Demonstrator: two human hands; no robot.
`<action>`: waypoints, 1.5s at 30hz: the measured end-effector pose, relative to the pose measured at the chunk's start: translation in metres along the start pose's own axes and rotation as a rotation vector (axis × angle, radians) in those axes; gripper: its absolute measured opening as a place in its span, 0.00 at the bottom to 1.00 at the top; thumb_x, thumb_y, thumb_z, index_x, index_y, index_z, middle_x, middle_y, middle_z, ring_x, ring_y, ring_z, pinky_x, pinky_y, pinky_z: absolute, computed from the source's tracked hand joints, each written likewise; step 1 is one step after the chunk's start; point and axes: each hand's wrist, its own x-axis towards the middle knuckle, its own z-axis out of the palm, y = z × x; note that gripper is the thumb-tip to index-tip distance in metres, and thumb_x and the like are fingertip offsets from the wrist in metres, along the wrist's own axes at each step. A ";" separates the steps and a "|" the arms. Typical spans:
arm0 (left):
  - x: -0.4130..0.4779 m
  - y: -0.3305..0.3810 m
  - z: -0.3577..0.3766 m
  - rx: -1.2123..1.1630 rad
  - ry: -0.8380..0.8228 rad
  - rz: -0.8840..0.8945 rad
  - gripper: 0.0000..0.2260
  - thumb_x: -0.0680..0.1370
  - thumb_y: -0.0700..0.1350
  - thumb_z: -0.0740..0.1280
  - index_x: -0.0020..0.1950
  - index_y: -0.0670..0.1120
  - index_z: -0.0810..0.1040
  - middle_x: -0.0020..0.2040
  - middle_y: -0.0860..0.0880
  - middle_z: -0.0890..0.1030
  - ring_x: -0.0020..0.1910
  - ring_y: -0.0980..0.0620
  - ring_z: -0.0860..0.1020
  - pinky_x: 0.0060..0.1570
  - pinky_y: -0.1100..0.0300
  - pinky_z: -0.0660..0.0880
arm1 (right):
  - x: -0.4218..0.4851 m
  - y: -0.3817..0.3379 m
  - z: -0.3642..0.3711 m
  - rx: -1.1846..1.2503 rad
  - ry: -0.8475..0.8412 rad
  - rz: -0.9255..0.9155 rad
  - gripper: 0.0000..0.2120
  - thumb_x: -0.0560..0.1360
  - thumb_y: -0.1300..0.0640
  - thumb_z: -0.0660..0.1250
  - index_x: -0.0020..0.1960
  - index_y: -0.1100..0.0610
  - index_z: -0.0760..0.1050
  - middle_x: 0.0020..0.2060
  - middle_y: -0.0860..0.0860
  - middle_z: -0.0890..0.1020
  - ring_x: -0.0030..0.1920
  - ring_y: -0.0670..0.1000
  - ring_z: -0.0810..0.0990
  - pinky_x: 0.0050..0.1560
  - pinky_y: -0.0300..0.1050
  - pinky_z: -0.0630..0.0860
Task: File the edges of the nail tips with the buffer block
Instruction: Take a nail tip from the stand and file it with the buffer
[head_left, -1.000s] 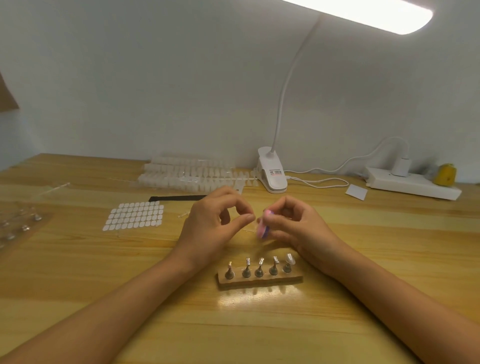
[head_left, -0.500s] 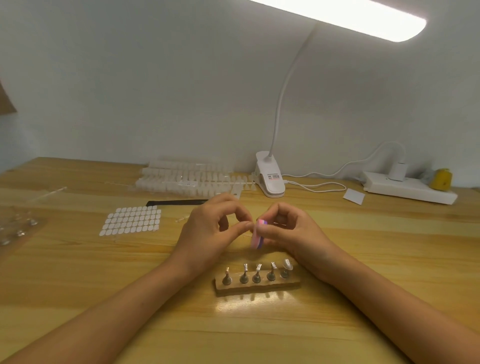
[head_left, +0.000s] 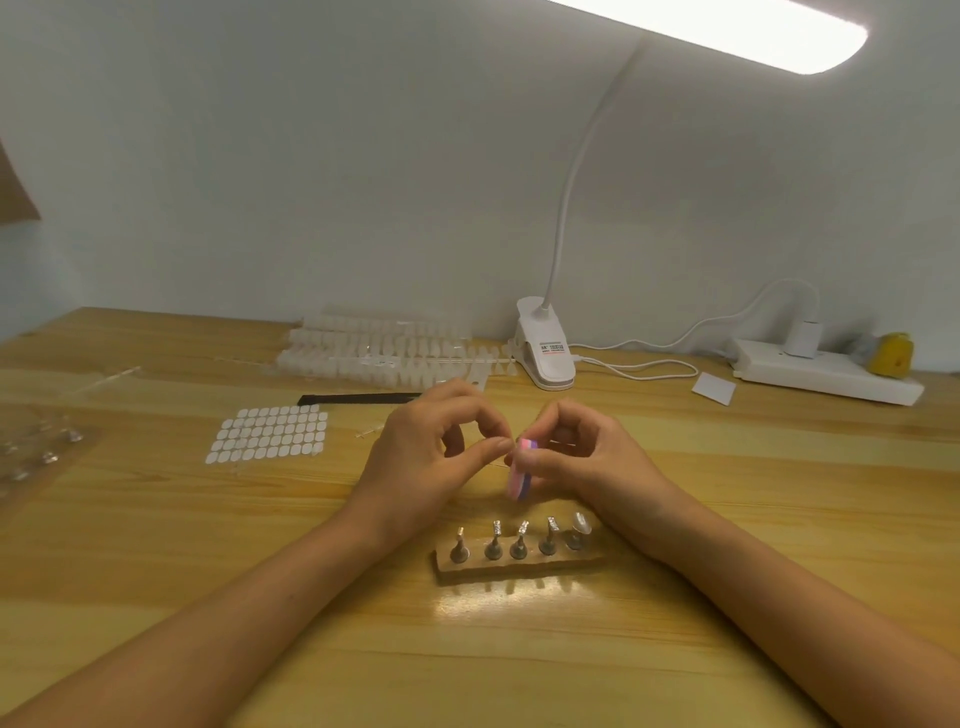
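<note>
A person works at a wooden bench (head_left: 156, 545) under a white clip-on lamp (head_left: 545, 345), both bare forearms reaching in from the near edge. The right hand (head_left: 587, 457) has its fingers clenched round a small pink-and-purple buffer block (head_left: 521, 470), held on edge above the bench between the two hands. The left hand (head_left: 426, 457) meets it from the other side, thumb and forefinger pinched together at the block's upper end on what looks like a clear nail tip (head_left: 503, 464), almost too small and faint to make out; the other fingers curl above. Just in front of the hands a wooden stand (head_left: 519, 564) carries five metal pegs in a row, the rightmost topped with a pale mounted tip (head_left: 581, 521). To the left lie a sheet of white adhesive tabs (head_left: 267, 434) and, behind it, a black strip (head_left: 358, 399). Strips of spare tips (head_left: 384, 348) are stacked along the wall beside the lamp's base. At far right sit a white power strip (head_left: 826, 374) with a plug in it, a yellow object (head_left: 891, 353) and a small white card (head_left: 714, 387).
</note>
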 end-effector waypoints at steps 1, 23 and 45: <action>0.000 0.000 0.000 0.003 -0.012 0.007 0.03 0.73 0.46 0.73 0.42 0.53 0.81 0.44 0.57 0.78 0.38 0.56 0.74 0.35 0.67 0.72 | 0.000 0.001 0.000 0.000 0.031 -0.014 0.15 0.67 0.57 0.75 0.49 0.62 0.76 0.48 0.61 0.83 0.45 0.57 0.85 0.49 0.52 0.84; 0.000 -0.003 0.002 0.024 -0.033 0.039 0.03 0.73 0.49 0.72 0.44 0.51 0.82 0.45 0.58 0.78 0.38 0.55 0.75 0.36 0.61 0.74 | 0.000 0.001 0.000 -0.021 0.067 -0.029 0.15 0.67 0.55 0.76 0.49 0.61 0.76 0.47 0.61 0.84 0.46 0.58 0.85 0.50 0.53 0.83; -0.001 -0.004 0.001 0.038 -0.033 0.044 0.02 0.73 0.48 0.73 0.44 0.52 0.82 0.45 0.58 0.78 0.38 0.55 0.75 0.36 0.62 0.74 | 0.000 0.001 -0.001 -0.020 0.044 -0.028 0.14 0.69 0.57 0.75 0.49 0.62 0.76 0.47 0.61 0.83 0.46 0.58 0.85 0.52 0.55 0.83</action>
